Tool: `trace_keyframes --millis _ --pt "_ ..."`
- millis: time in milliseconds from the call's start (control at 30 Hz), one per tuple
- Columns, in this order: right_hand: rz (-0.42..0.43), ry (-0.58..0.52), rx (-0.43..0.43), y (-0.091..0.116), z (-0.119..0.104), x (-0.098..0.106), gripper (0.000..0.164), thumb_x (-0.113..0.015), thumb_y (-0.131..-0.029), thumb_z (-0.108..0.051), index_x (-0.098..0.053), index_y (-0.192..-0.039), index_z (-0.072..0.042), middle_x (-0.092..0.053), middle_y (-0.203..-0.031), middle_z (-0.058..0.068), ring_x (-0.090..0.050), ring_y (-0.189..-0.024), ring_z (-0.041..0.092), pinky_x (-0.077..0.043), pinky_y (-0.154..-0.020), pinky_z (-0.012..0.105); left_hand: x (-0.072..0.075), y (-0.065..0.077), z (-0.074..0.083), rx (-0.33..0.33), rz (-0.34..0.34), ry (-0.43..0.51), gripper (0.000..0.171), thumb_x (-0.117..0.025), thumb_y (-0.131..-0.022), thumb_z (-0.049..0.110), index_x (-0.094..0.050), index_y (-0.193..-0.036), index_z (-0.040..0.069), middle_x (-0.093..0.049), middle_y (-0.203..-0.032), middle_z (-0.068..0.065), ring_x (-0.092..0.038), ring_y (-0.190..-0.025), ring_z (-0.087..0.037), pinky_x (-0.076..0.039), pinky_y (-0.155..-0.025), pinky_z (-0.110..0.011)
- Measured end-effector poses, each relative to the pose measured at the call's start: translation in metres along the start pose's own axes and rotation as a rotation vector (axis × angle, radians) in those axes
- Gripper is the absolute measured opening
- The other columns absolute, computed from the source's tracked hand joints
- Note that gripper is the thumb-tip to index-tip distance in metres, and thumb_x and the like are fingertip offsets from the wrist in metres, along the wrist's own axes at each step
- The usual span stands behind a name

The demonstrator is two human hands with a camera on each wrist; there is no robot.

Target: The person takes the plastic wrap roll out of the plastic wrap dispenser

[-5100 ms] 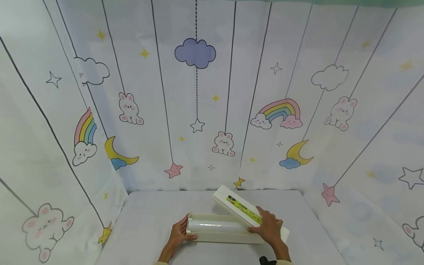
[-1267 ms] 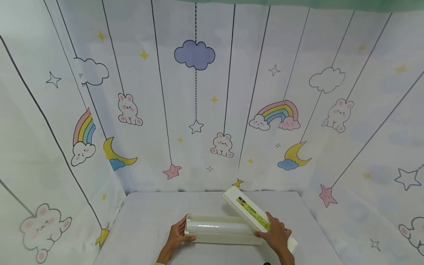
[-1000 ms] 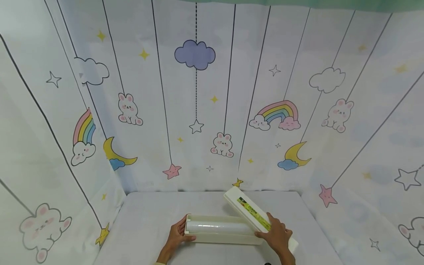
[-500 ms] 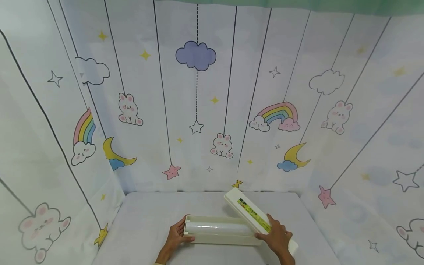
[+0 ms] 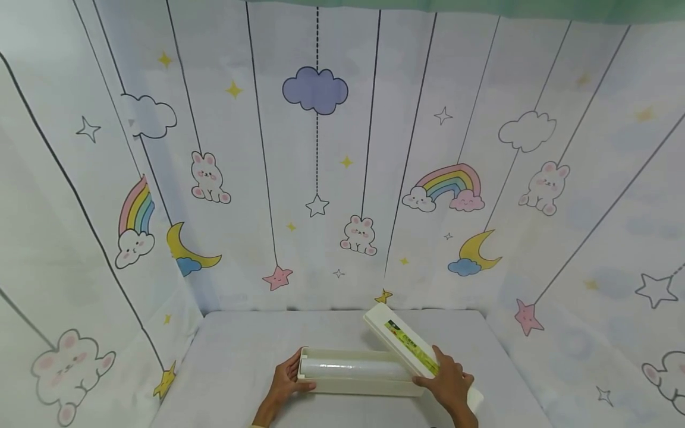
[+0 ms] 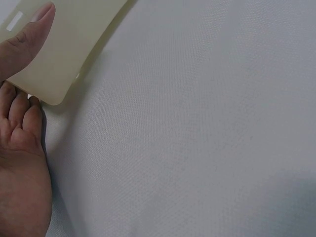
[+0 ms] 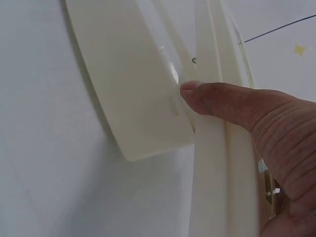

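Note:
A long cream cling film box [image 5: 361, 387] lies on the table with a shiny roll of film [image 5: 348, 367] inside. My left hand [image 5: 283, 380] grips its left end, thumb on the front wall and fingers around the end. In the left wrist view that thumb lies on the box wall [image 6: 74, 49]. The box's lid [image 5: 381, 316], with a green-yellow label, slants across the right end. My right hand [image 5: 449, 379] holds the lid near its lower end. In the right wrist view, the thumb crosses the lid's edge [image 7: 212, 168] beside the box [image 7: 133, 108]. The roll's right end is hidden.
A white cloth covers the table [image 5: 246, 339]. Behind it rises a patterned cloth wall [image 5: 299, 154] with printed clouds, bunnies and stars, and similar walls stand left and right. Green cloth [image 5: 481, 10] shows along the top.
Since five seconds ago, the right hand and lid have shifted right, uncovering more of the box and roll. A black thing by the right wrist has nearly left view. The last second shows hardly any movement.

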State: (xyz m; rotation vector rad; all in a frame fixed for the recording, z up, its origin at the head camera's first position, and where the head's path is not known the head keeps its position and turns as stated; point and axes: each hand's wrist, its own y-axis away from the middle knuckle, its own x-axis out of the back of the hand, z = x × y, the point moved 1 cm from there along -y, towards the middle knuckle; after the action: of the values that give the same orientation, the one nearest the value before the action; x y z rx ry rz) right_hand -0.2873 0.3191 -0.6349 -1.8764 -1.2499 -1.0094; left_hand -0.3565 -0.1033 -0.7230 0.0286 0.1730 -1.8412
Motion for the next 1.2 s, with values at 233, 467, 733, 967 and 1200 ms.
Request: trace_keyframes --millis 233,467,733,967,1200 --pt "0.004 -0.007 -0.009 0.0006 -0.0011 0.0025 0.113 -0.091 -0.060 -0.054 -0.044 -0.150 -0.005 -0.065 -0.118 0.021 -0.055 -0.095 0.033 -0.031 -0.085 0.061 0.0003 -0.0002 -0.0007 0.051 0.021 -0.033 0.103 -0.089 -0.069 -0.002 -0.034 -0.155 -0.001 -0.036 -0.159 -0.023 -0.037 -0.147 -0.040 -0.046 -0.110 -0.016" --pt "-0.006 -0.019 -0.014 0.0015 -0.0010 0.0065 0.113 -0.090 -0.062 -0.053 -0.041 -0.152 -0.006 -0.064 -0.117 0.021 -0.054 -0.096 0.035 -0.031 -0.084 0.061 0.0008 0.0000 -0.0017 0.060 0.027 -0.024 0.104 -0.090 -0.068 -0.001 -0.033 -0.155 -0.002 -0.036 -0.160 -0.022 -0.035 -0.148 -0.041 -0.044 -0.114 -0.020" --pt "-0.017 -0.005 -0.026 0.0026 -0.0005 0.0086 0.114 -0.089 -0.063 -0.055 -0.039 -0.152 -0.004 -0.062 -0.123 0.025 -0.054 -0.101 0.039 -0.031 -0.086 0.066 0.0009 -0.0016 -0.0024 0.049 0.024 -0.034 0.105 -0.090 -0.068 -0.002 -0.033 -0.155 -0.002 -0.036 -0.159 -0.022 -0.037 -0.147 -0.040 -0.046 -0.111 -0.016" --pt "-0.015 -0.011 -0.033 0.0005 0.0031 0.0072 0.113 -0.089 -0.063 -0.055 -0.039 -0.152 -0.005 -0.061 -0.125 0.025 -0.053 -0.102 0.039 -0.030 -0.087 0.065 0.0014 -0.0019 -0.0024 0.041 0.017 -0.001 0.103 -0.089 -0.068 -0.003 -0.033 -0.155 -0.002 -0.035 -0.160 -0.022 -0.034 -0.148 -0.041 -0.044 -0.113 -0.019" --pt "-0.036 -0.017 -0.047 0.0023 0.0055 0.0086 0.115 -0.089 -0.063 -0.056 -0.038 -0.153 -0.006 -0.060 -0.124 0.026 -0.052 -0.103 0.041 -0.029 -0.088 0.066 0.0005 -0.0010 -0.0013 0.033 0.006 -0.031 0.102 -0.089 -0.069 -0.002 -0.033 -0.155 -0.003 -0.036 -0.159 -0.024 -0.036 -0.147 -0.042 -0.045 -0.112 -0.018"
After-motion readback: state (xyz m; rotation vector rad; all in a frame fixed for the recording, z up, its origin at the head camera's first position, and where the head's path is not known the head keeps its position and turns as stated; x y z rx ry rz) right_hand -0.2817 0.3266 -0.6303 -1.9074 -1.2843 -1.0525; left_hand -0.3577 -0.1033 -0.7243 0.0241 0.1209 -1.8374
